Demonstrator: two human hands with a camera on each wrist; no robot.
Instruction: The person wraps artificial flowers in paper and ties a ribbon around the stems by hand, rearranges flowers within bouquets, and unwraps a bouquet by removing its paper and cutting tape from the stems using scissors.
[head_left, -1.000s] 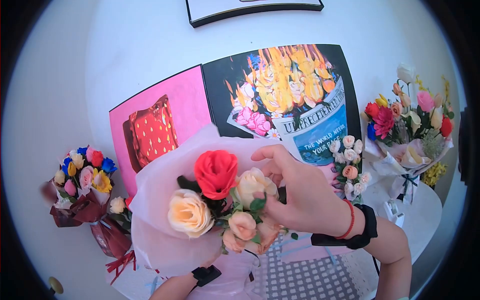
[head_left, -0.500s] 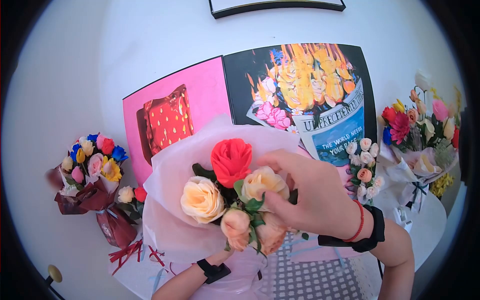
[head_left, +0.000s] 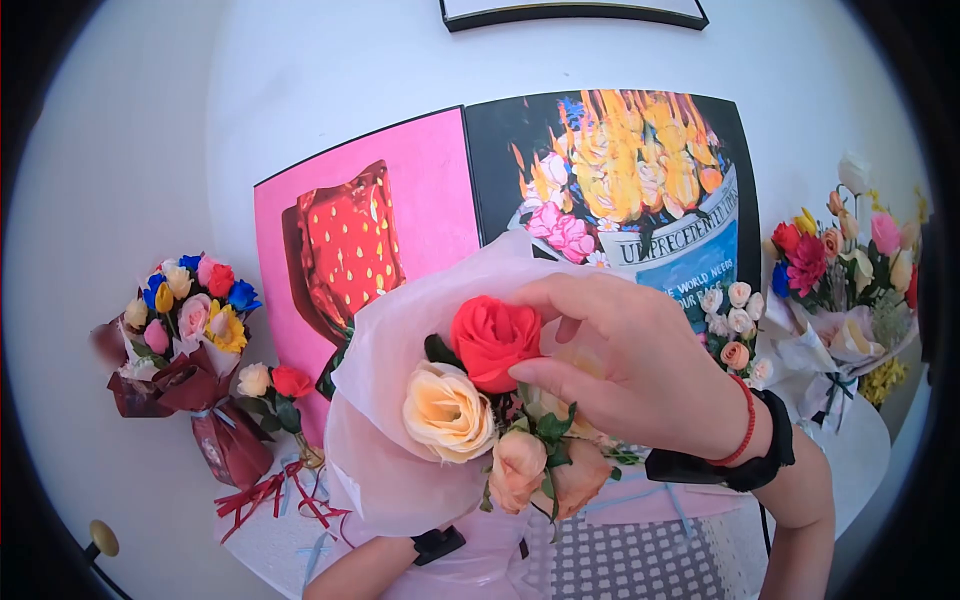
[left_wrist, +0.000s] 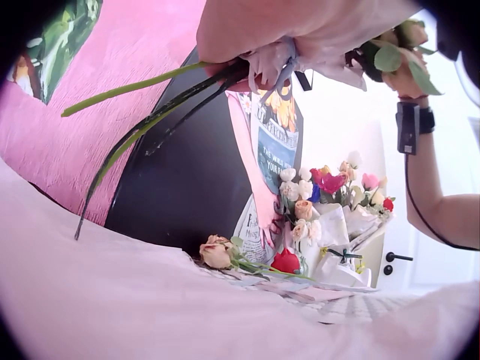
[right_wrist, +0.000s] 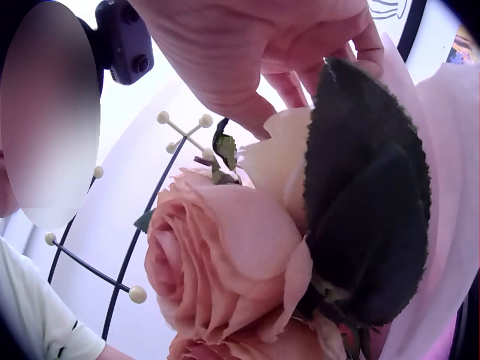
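Note:
The bouquet in white-pink paper holds a red rose, a cream rose and peach roses. My right hand holds the red rose's right side between thumb and forefinger, over another cream rose partly hidden beneath. In the right wrist view its curved fingers lie above a cream rose, beside a dark leaf. In the head view the paper hides my left hand. In the left wrist view my left hand grips the bouquet's base, green stems protruding below.
A maroon-wrapped bouquet stands left, with red ribbons nearby. A white-wrapped bouquet and small white roses stand right. Two pictures lean behind. A loose peach rose lies on the table.
My right hand has shifted from the cream rose on the right onto the red rose. The bouquet and background have moved rightward in the head view.

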